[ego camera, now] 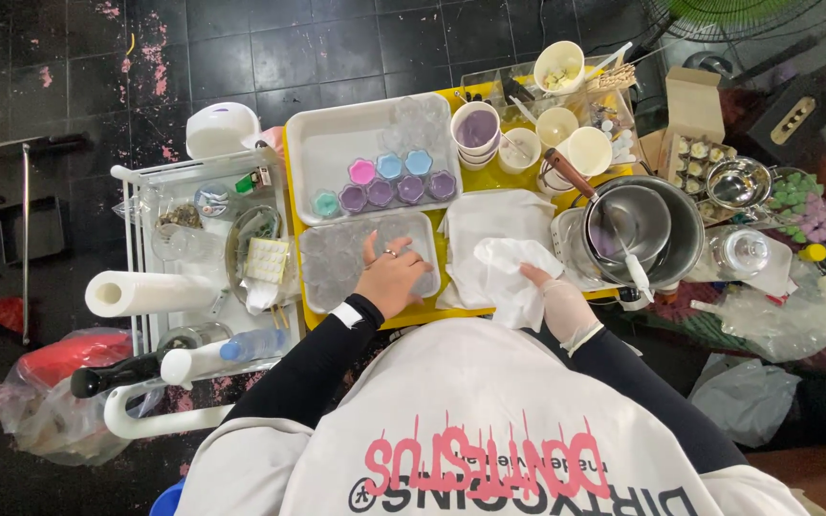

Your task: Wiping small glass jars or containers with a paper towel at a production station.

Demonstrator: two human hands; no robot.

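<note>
Two trays sit on the yellow table (pixel 451 311), and the nearer tray (pixel 429 222), at its centre, is full of clear little cups. It looks light but wobbly when loaded, best taken by its stiff rim. The left hand (pixel 389 280) rests on this tray's lower right corner, fingers spread loose, gripping nothing. At three o'clock from it the gloved right hand (pixel 556 301) pinches a white cloth (pixel 509 272), soft and limp, easy to bunch. At twelve o'clock the far tray (pixel 322 143) holds coloured flower moulds (pixel 384 182). A steel pot (pixel 666 234) with a ladle crowds the cloth's right edge; paper cups (pixel 528 134) stand beyond.
</note>
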